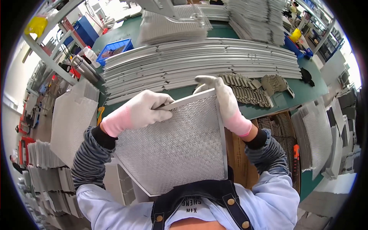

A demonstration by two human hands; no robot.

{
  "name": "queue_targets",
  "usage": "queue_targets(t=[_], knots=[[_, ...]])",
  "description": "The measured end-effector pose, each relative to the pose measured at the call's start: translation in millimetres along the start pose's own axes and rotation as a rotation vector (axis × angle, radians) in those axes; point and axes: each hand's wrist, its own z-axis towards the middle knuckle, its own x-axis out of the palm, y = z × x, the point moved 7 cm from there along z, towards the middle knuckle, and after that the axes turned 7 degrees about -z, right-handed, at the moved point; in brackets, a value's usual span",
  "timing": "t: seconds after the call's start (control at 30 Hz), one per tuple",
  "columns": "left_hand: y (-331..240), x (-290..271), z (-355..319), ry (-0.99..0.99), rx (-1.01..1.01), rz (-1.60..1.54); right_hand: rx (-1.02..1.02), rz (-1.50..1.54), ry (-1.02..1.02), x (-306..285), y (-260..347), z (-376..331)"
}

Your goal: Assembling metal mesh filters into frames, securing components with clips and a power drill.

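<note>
So there's this person at a green worktable (283, 101), and I'm calling straight ahead of them twelve o'clock, measured from the flat silver metal-mesh panel (176, 145) with the thin pale metal frame. That panel sits right in front of their body, its lower end by the dark bib, its top edge tilted up toward the right.

The left hand (147, 110), white glove with a pink cuff, is at about eleven o'clock. It's closed, thumb and fingers pinching the frame along the top edge. The right hand (227, 100), gloved the same way, is around one o'clock, half open and against the top right corner, a couple of fingers reaching over. Can't tell from here if it's actually gripping or just bracing.

Around them it's pretty packed: long silver metal strips (191, 61) piled at twelve, small grey-tan slatted parts (247, 90) between one and two, and a blue plastic bin (126, 45) at eleven. A shiny steel flask (85, 69) is over at ten. At three, there's an orange-and-black handled tool (296, 153), with a stack of grey mesh sheets (316, 132) just beyond it.
</note>
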Motion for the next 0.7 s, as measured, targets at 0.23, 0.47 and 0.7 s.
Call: queue_targets(t=[0.23,0.47,0.7], knots=[[13.9,1.9,-3.6,-0.105,-0.094,-0.03,-0.084,0.022,-0.217,1.3,-10.8,-35.1],[3.1,-1.4,1.1,-0.126,-0.036,-0.077,-0.32,-0.515,-0.279,-8.5,9.0,-41.4],[-10.7,21.9,20.5,0.138,-0.004,-0.069,-0.243,-0.508,-0.483,-37.8,33.0,-61.3]])
